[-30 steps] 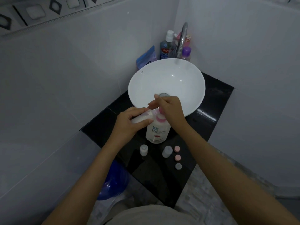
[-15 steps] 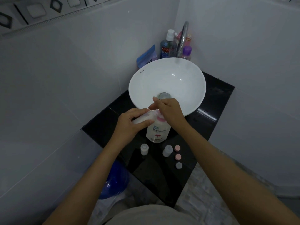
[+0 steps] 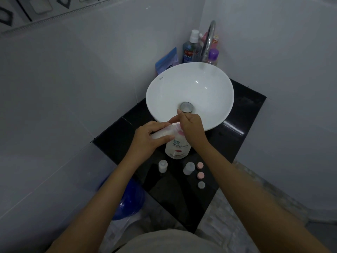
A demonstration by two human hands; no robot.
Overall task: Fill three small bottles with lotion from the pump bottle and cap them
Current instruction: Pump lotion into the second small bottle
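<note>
Pressing the pump bottle (image 3: 177, 146) head with my right hand (image 3: 191, 126), its grip clenched on it, I'd keep the small bottle (image 3: 161, 133) in my left hand (image 3: 148, 138) grip mouth-tight under the spout.

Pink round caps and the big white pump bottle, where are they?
Pink round caps (image 3: 200, 165): head view, top of the farther cap.
Big white pump bottle (image 3: 179, 146): head view, front label.
</note>
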